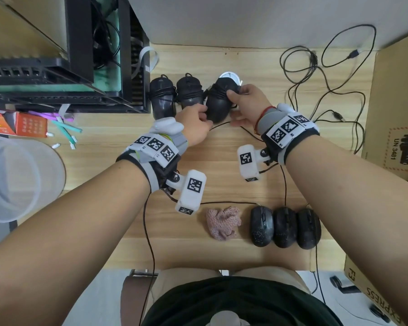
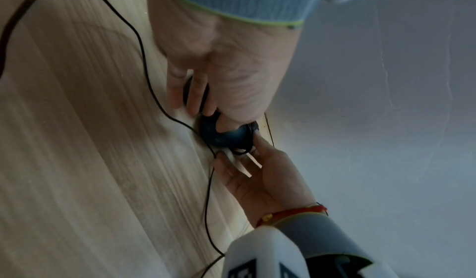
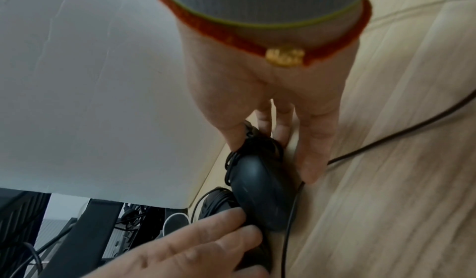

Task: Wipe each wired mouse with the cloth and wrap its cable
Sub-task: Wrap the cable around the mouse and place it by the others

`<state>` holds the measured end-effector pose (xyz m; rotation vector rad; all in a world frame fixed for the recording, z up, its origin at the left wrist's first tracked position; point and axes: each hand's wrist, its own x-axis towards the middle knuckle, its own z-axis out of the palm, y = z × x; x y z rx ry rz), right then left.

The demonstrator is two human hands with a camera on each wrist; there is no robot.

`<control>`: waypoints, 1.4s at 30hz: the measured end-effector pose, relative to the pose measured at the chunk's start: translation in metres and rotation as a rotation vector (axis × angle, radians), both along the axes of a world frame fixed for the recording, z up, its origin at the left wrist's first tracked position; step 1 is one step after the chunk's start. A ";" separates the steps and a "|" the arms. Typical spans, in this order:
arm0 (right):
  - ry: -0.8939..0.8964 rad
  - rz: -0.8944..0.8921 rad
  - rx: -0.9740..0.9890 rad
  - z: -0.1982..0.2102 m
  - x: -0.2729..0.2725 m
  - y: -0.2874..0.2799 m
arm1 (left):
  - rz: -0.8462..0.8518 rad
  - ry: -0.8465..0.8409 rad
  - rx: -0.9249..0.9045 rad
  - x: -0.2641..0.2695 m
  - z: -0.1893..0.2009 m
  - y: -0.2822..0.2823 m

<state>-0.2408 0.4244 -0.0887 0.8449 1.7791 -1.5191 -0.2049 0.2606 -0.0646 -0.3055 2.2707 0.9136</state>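
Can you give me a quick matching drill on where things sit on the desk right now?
Things:
1. pink cloth
2. held mouse
3. two wrapped mice
4. three unwrapped mice

Places:
A. far side, between both hands
B. near edge, in a row right of the cloth
C. far side, left of the held mouse
D. near edge, crumpled, untouched

Pairs: 1-D, 2-A, 3-C, 4-B

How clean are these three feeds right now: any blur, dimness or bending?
Head view: bright and sharp, edges bowed by the wide lens. Left wrist view: dim, bluish, the mouse soft. Right wrist view: brighter, the left hand blurred up close, the right hand soft.
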 end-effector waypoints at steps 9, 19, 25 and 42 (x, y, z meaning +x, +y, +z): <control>0.029 0.014 -0.029 -0.002 0.002 0.006 | -0.208 -0.047 0.019 0.005 -0.003 0.001; 0.022 0.138 -0.033 0.001 0.012 0.005 | -0.018 -0.027 0.049 0.003 -0.008 -0.018; 0.078 0.085 0.018 0.003 0.000 -0.008 | 0.019 -0.016 -0.003 0.003 -0.013 -0.024; 0.128 0.191 0.147 0.020 0.035 0.006 | -0.129 -0.146 0.056 0.079 0.002 -0.013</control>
